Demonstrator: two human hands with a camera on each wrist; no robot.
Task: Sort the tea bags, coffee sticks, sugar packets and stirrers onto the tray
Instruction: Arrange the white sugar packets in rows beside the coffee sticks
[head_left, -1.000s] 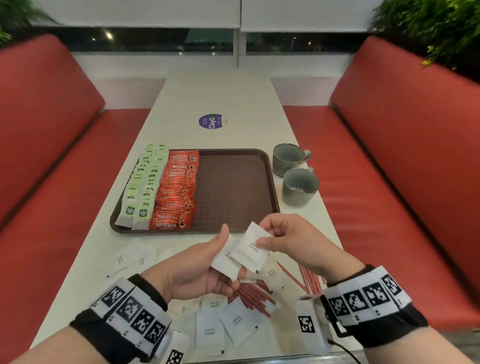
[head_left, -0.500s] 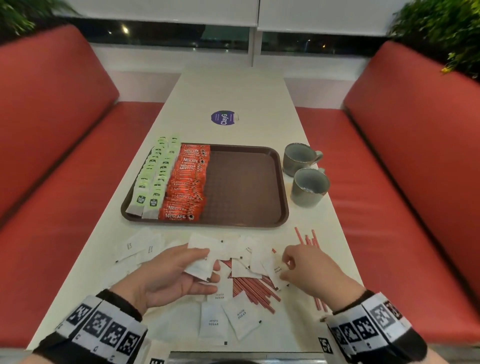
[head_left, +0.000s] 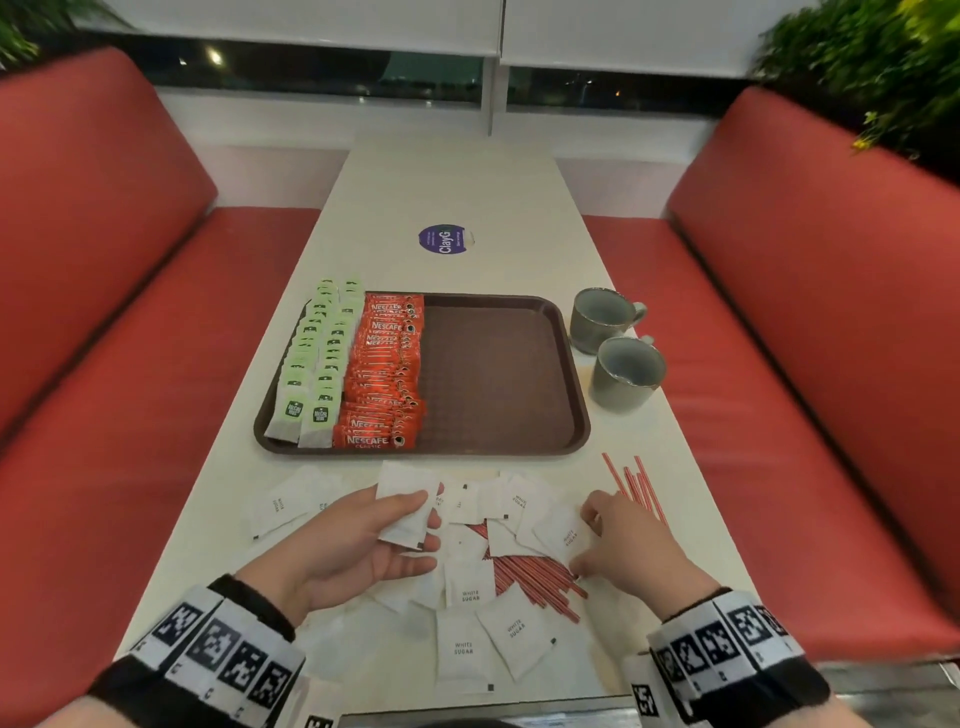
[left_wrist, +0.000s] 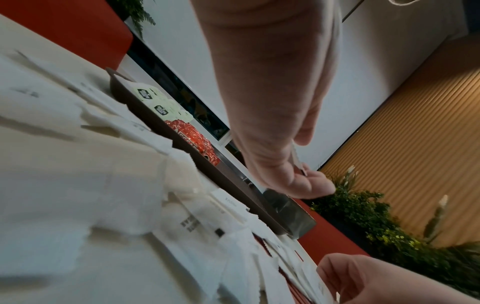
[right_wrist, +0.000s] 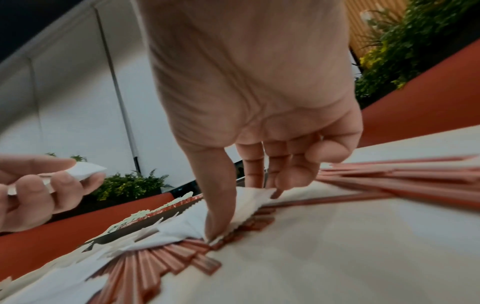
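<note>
Left hand (head_left: 358, 545) fingers curled round white sugar packets (head_left: 408, 512) above the surface (head_left: 457, 182), right hand (head_left: 631, 553) pinching a sugar packet (head_left: 563, 535) lying on red stirrers (head_left: 535, 577), brown tray (head_left: 498, 374) beyond holding tea bags (head_left: 317, 364) and coffee sticks (head_left: 384, 374)

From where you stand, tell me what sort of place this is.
Most likely a café or canteen booth: red padded bench seats flank a long white table, which holds a brown serving tray and two grey cups.
</note>
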